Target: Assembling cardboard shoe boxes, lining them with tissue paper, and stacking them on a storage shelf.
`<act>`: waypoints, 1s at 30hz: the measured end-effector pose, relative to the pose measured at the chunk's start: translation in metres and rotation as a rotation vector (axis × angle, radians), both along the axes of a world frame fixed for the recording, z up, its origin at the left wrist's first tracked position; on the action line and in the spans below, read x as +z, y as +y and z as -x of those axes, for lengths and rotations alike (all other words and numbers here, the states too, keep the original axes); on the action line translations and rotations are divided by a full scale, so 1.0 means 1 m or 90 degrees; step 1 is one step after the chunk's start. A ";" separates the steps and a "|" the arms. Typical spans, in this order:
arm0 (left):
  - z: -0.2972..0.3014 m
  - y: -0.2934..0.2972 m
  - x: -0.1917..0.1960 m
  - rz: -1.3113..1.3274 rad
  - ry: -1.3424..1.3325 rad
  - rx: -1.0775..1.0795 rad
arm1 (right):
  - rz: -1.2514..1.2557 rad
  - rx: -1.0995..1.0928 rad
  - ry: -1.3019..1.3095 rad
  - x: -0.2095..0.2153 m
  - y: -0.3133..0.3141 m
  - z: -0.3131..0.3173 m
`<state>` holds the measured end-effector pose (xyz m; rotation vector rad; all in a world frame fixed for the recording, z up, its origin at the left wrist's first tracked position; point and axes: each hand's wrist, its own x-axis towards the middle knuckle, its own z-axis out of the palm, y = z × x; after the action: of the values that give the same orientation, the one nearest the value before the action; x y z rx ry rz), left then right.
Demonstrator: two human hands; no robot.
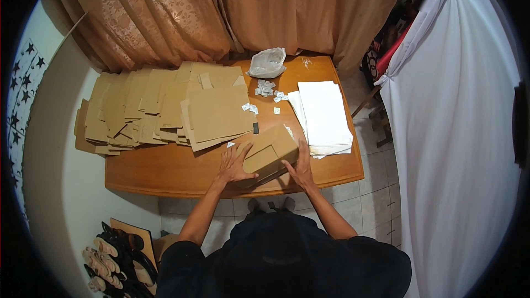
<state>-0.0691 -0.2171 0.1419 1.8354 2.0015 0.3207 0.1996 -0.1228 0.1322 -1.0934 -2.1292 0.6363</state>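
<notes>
A brown cardboard box (270,148) is tilted at an angle over the front of the wooden table, between my two hands. My left hand (236,164) grips its left end with the fingers spread along the side and the thumb toward the near edge. At the right end, my right hand (301,166) presses against the box, thumb on the near side and fingers along the end. The underside of the box is hidden. Just beyond it lie a small black object (255,128) and several small white packets (250,108).
Overlapping flat cardboard pieces (218,113) cover the left of the wooden table (160,174). A stack of white sheets (328,113) lies on the right. Behind are a clear plastic bag (268,63) and a pile of small packets (265,88). Shoes (107,259) stand at lower left.
</notes>
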 end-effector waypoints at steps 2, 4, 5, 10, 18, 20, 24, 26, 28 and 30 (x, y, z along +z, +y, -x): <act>-0.004 -0.005 0.001 -0.037 -0.033 0.059 | 0.055 -0.037 0.060 0.013 -0.009 0.004; -0.006 -0.005 0.002 -0.078 -0.065 0.115 | 0.114 -0.112 0.151 0.022 -0.016 0.009; -0.006 -0.005 0.002 -0.099 -0.161 0.151 | 0.114 -0.107 0.152 0.023 -0.022 0.011; -0.027 0.009 0.002 -0.222 -0.394 0.244 | 0.311 -0.146 0.211 0.019 -0.045 0.023; -0.060 0.018 -0.026 -0.320 -1.012 0.409 | 0.864 0.014 0.473 0.017 -0.030 0.034; -0.059 0.012 -0.035 -0.213 -1.109 0.414 | 0.916 0.083 0.532 0.037 -0.025 0.036; -0.060 -0.002 -0.039 -0.160 -1.178 0.383 | 0.854 0.169 0.569 0.031 -0.016 0.033; -0.060 -0.004 -0.035 -0.147 -1.198 0.378 | 0.777 0.215 0.600 0.020 -0.012 0.030; -0.060 -0.008 -0.026 -0.203 -1.175 0.359 | 0.785 0.239 0.604 0.018 -0.011 0.026; -0.061 -0.012 -0.021 -0.210 -1.140 0.357 | 0.754 0.244 0.571 0.015 -0.007 0.020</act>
<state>-0.0084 -0.2293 0.1206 0.3546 0.9532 1.7067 0.1795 -0.1299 0.1472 -0.6259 -1.0484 2.2211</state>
